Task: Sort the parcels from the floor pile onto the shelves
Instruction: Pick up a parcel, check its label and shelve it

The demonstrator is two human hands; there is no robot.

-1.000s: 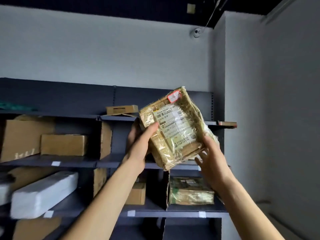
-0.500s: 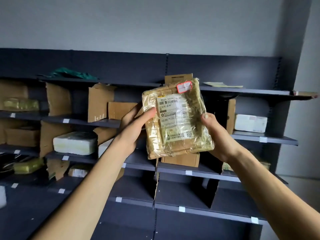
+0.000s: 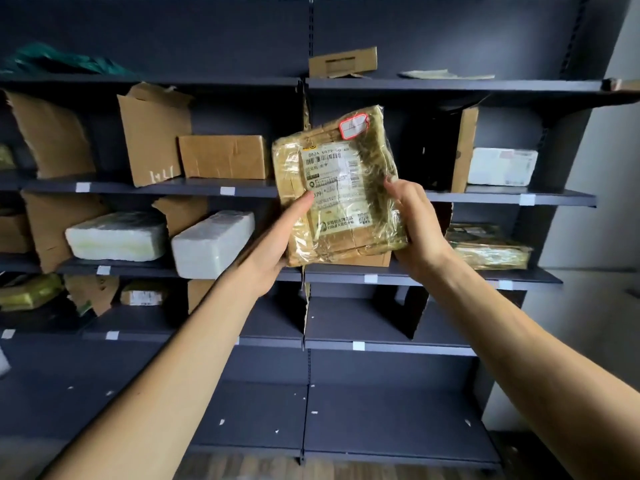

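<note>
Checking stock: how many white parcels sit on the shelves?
3: two parcels side by side on the left shelf, one upper right. A sliver at the left edge may be another.

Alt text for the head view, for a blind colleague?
The left hand and right hand hold a tape-wrapped brown parcel, label facing the camera, before dark shelving. Cardboard boxes and white parcels sit on its shelves.

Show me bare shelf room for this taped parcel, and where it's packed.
Bare for the parcel: the low bay right of the torn cardboard divider, and the bottom shelves below it. Crowded: the left rows holding brown box and white foam blocks; a wrapped bundle occupies the bay by your right hand.
</note>
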